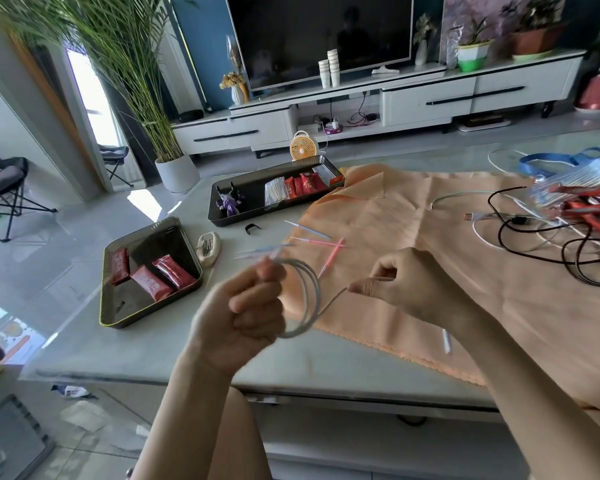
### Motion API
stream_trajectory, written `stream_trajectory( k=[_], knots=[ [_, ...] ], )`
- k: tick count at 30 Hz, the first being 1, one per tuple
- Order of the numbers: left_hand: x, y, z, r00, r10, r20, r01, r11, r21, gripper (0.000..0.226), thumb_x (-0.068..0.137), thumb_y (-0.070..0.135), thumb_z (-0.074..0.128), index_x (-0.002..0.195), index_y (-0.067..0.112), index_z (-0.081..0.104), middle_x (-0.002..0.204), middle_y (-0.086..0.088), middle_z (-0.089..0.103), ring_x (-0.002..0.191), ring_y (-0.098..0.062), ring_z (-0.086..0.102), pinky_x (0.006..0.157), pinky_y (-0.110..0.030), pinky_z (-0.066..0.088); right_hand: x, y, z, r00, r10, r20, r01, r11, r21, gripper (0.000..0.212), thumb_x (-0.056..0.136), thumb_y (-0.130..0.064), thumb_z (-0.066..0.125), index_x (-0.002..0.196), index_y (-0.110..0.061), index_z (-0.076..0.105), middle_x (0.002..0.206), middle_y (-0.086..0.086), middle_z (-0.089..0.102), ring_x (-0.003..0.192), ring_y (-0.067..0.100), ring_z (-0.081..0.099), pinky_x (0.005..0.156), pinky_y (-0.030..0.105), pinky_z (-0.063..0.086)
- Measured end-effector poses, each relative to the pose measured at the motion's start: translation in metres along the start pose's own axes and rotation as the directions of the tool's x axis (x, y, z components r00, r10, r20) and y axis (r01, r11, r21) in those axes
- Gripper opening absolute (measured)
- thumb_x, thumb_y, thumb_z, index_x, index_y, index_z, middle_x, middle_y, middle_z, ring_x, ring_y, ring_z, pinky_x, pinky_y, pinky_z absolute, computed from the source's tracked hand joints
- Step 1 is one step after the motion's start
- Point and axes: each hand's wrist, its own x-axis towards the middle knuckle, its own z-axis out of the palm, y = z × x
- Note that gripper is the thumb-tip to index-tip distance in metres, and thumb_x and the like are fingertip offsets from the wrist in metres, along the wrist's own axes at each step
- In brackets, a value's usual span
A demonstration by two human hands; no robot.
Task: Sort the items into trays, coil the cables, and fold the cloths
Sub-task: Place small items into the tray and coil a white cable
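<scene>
The left hand (246,306), at the lower centre of the frame, is closed into a fist round several turns of a pale cable (316,292). The loops stand out from the fist to its right and hang above the near edge of the table (153,348). Gripping every turn together at one spot most likely stops the coil from springing apart. The right hand (406,285), just right of centre, pinches the free tail of the same cable between thumb and forefinger, its other fingers curled under. That tail runs down and to the left into the loops, so the hand seems placed to guide the next turn onto the coil (little length looks left to wind).

Both hands hover over the near left corner of an orange cloth (430,237), which lies spread and unfolded across the right half of the table. At the right edge of the frame a tangle of black and white cables (534,237) sprawls on that cloth, not yet coiled. Thin pink and blue sticks (307,229) lie scattered at the cloth's left edge, just beyond the hands.

At the left, the near tray (103,289) holds red packets (153,282). The far tray (274,207), above it at centre, holds more red packets, a purple figure and a clear pack of swabs. Sorting looks part done, the coiling barely begun and the folding untouched.
</scene>
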Motion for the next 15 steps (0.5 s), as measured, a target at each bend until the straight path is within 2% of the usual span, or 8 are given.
stream_trajectory(
  k=[2, 4, 6, 8, 10, 12, 13, 15],
  knots=[
    [0.011, -0.019, 0.002, 0.978, 0.011, -0.208, 0.044, 0.965, 0.259, 0.02, 0.088, 0.026, 0.055, 0.075, 0.01, 0.055, 0.04, 0.007, 0.038, 0.029, -0.003, 0.021, 0.033, -0.014, 0.017, -0.001, -0.002, 0.002, 0.993, 0.031, -0.117, -0.039, 0.997, -0.063, 0.04, 0.066, -0.048, 0.078, 0.06, -0.013, 0.059, 0.054, -0.006, 0.057, 0.054, 0.009, 0.05, 0.054, 0.026, 0.037],
    [0.024, -0.039, -0.002, 0.907, 0.116, -0.406, 0.091, 0.885, 0.456, 0.027, 0.092, 0.029, 0.044, 0.074, 0.009, 0.05, 0.043, 0.002, 0.053, 0.026, -0.004, 0.032, 0.029, -0.012, 0.024, -0.006, -0.007, 0.009, 0.981, 0.011, -0.192, -0.025, 0.997, -0.07, 0.031, 0.072, -0.04, 0.077, 0.064, -0.014, 0.061, 0.059, -0.008, 0.059, 0.061, 0.011, 0.055, 0.056, 0.026, 0.039],
    [0.033, -0.055, -0.005, 0.845, 0.182, -0.504, 0.12, 0.853, 0.509, 0.037, 0.1, 0.028, 0.033, 0.075, 0.006, 0.051, 0.056, -0.008, 0.066, 0.035, -0.011, 0.054, 0.033, -0.012, 0.037, -0.015, -0.015, 0.019, 0.97, -0.038, -0.238, 0.014, 0.994, -0.104, 0.022, 0.081, -0.033, 0.068, 0.072, -0.014, 0.062, 0.07, -0.003, 0.063, 0.071, 0.017, 0.059, 0.064, 0.03, 0.044],
    [0.038, -0.066, -0.006, 0.82, 0.208, -0.534, 0.115, 0.853, 0.509, 0.043, 0.102, 0.029, 0.03, 0.078, 0.002, 0.053, 0.06, -0.011, 0.068, 0.047, -0.018, 0.065, 0.041, -0.018, 0.048, -0.025, -0.022, 0.033, 0.961, -0.124, -0.246, 0.087, 0.984, -0.158, 0.02, 0.089, -0.028, 0.057, 0.078, -0.013, 0.06, 0.081, 0.0, 0.064, 0.08, 0.02, 0.059, 0.074, 0.033, 0.039],
    [0.041, -0.071, -0.01, 0.784, 0.283, -0.552, 0.08, 0.836, 0.543, 0.044, 0.101, 0.031, 0.033, 0.077, 0.003, 0.058, 0.055, -0.007, 0.064, 0.046, -0.016, 0.062, 0.043, -0.021, 0.049, -0.033, -0.032, 0.041, 0.957, -0.193, -0.217, 0.161, 0.974, -0.157, 0.02, 0.094, -0.026, 0.047, 0.084, -0.014, 0.059, 0.09, 0.0, 0.061, 0.086, 0.021, 0.058, 0.078, 0.035, 0.038],
    [0.043, -0.072, -0.013, 0.727, 0.375, -0.575, 0.049, 0.807, 0.588, 0.043, 0.099, 0.036, 0.036, 0.076, 0.008, 0.059, 0.057, -0.004, 0.059, 0.05, -0.015, 0.056, 0.046, -0.022, 0.044, -0.039, -0.039, 0.046, 0.955, -0.252, -0.155, 0.231, 0.963, -0.141, 0.024, 0.097, -0.026, 0.037, 0.1, -0.016, 0.059, 0.098, 0.0, 0.059, 0.089, 0.022, 0.058, 0.073, 0.035, 0.042],
    [0.044, -0.071, -0.014, 0.705, 0.4, -0.585, 0.024, 0.812, 0.584, 0.043, 0.099, 0.039, 0.037, 0.079, 0.009, 0.06, 0.062, -0.004, 0.062, 0.057, -0.016, 0.058, 0.052, -0.024, 0.045, -0.041, -0.042, 0.049, 0.951, -0.287, -0.112, 0.265, 0.947, -0.182, 0.026, 0.098, -0.026, 0.035, 0.111, -0.018, 0.056, 0.103, 0.0, 0.057, 0.088, 0.023, 0.059, 0.07, 0.034, 0.041],
    [0.047, -0.067, -0.015, 0.718, 0.394, -0.574, -0.055, 0.854, 0.517, 0.042, 0.099, 0.039, 0.035, 0.087, 0.007, 0.059, 0.081, -0.008, 0.072, 0.075, -0.019, 0.068, 0.07, -0.028, 0.051, -0.048, -0.046, 0.056, 0.938, -0.345, -0.033, 0.316, 0.89, -0.328, 0.044, 0.092, -0.015, 0.042, 0.136, -0.015, 0.042, 0.112, 0.005, 0.057, 0.079, 0.027, 0.064, 0.06, 0.032, 0.041]
  ],
)
